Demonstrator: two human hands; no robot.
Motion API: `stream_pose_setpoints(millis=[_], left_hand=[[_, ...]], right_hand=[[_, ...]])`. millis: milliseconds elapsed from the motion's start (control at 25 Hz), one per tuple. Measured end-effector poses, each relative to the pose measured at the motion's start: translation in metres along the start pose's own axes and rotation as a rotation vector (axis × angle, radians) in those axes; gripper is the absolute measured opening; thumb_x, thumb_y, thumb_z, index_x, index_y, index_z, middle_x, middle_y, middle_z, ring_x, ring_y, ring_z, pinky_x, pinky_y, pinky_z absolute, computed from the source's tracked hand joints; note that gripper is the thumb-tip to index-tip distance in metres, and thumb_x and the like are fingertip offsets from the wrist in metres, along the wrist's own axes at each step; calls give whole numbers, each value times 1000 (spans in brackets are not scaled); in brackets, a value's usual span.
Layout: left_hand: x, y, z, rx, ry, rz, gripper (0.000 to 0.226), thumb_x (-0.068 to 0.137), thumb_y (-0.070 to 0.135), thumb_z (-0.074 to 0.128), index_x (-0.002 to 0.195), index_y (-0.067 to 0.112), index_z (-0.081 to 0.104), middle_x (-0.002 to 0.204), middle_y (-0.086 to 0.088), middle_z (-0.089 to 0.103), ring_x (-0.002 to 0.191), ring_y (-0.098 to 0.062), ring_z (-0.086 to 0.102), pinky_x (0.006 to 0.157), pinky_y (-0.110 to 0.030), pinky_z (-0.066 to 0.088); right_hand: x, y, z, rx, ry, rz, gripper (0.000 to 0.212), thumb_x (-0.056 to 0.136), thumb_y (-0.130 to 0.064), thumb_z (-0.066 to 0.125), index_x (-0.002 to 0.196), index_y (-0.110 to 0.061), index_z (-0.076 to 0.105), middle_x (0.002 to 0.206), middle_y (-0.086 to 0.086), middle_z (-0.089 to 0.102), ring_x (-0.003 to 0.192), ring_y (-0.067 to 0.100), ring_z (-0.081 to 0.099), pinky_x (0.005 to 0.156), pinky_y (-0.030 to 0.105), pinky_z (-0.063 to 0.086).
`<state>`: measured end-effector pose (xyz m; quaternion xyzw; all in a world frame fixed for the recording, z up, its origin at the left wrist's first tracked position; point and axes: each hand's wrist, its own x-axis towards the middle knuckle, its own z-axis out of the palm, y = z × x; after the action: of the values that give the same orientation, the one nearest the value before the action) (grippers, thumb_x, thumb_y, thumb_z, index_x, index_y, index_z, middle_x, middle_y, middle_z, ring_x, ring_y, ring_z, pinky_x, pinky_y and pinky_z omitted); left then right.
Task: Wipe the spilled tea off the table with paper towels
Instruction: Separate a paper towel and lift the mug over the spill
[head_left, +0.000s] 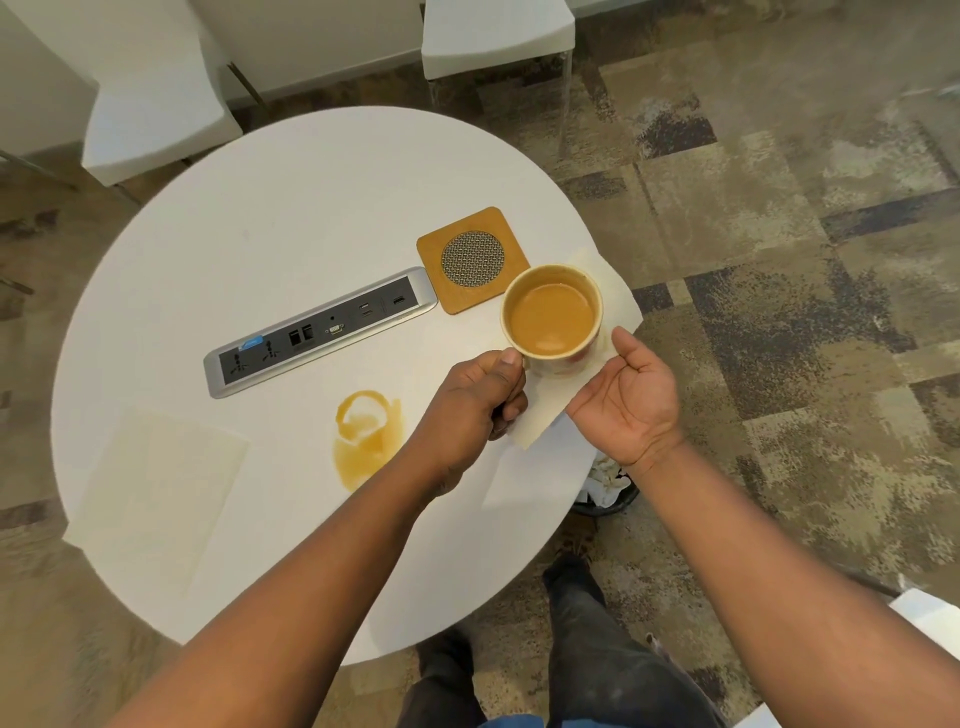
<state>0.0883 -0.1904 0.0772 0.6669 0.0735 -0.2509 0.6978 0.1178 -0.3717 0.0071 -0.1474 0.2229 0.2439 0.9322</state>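
Observation:
A tea spill, an orange-brown ring and puddle, lies on the round white table near its front. My left hand grips the handle of a cup full of milky tea, held over the table's right edge. Under the cup is a paper towel, held by my right hand: palm up, thumb on top, fingers hidden beneath the sheet. A second paper towel lies flat at the table's front left.
A brown square coaster with a mesh centre sits just behind the cup. A grey power and port panel runs across the table's middle. A bin with crumpled tissue stands below the right edge. White chairs stand behind.

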Motion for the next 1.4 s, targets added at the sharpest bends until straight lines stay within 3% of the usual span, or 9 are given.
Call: stream_pose_setpoints(millis=[560, 680, 880, 1040, 1160, 1280, 1400], left_hand=[[-10, 4, -18, 35, 41, 5, 42, 99, 44, 45, 60, 32, 51, 60, 4, 45, 59, -15, 30, 55, -25, 29], [-11, 5, -22, 55, 51, 6, 41, 98, 45, 46, 60, 30, 47, 60, 3, 44, 59, -15, 31, 55, -23, 30], [-13, 7, -27, 73, 28, 11, 41, 99, 46, 45, 63, 26, 44, 60, 3, 45, 59, -15, 32, 54, -22, 31], [-15, 7, -25, 51, -20, 13, 39, 100, 41, 45, 65, 24, 43, 61, 0, 43, 57, -14, 31, 53, -22, 29], [-15, 7, -23, 51, -49, 1, 39, 99, 41, 45, 64, 24, 43, 61, 0, 43, 58, -15, 30, 53, -21, 29], [-15, 5, -19, 52, -66, -6, 40, 100, 42, 45, 66, 23, 42, 61, -1, 42, 57, -15, 30, 52, -21, 29], [-14, 4, -18, 55, -77, -12, 39, 101, 41, 45, 67, 21, 41, 61, -2, 42, 57, -16, 29, 53, -22, 28]], right_hand=[[-2, -33, -4, -9, 12, -136, 51, 103, -36, 34, 120, -5, 70, 131, 18, 64, 121, 36, 61, 103, 57, 46], [-1, -36, -8, -8, 25, -157, 48, 102, -36, 37, 119, -6, 71, 134, 17, 62, 125, 36, 58, 107, 56, 42], [2, -33, -7, -53, 69, -120, 34, 98, -17, 46, 115, -3, 72, 131, 18, 65, 122, 36, 60, 104, 56, 45], [2, -28, -4, -1, 83, -119, 42, 102, -29, 40, 132, -6, 60, 137, 17, 60, 126, 36, 57, 107, 55, 41], [1, -21, 0, 10, 69, -81, 48, 102, -36, 37, 133, -8, 59, 140, 17, 58, 130, 36, 53, 111, 54, 36], [1, -18, 4, 17, 68, -59, 50, 101, -38, 37, 135, -9, 58, 146, 18, 51, 136, 38, 46, 116, 55, 28], [2, -13, 6, 1, 56, -43, 54, 99, -37, 39, 146, -12, 45, 152, 17, 44, 141, 37, 40, 118, 56, 23]])
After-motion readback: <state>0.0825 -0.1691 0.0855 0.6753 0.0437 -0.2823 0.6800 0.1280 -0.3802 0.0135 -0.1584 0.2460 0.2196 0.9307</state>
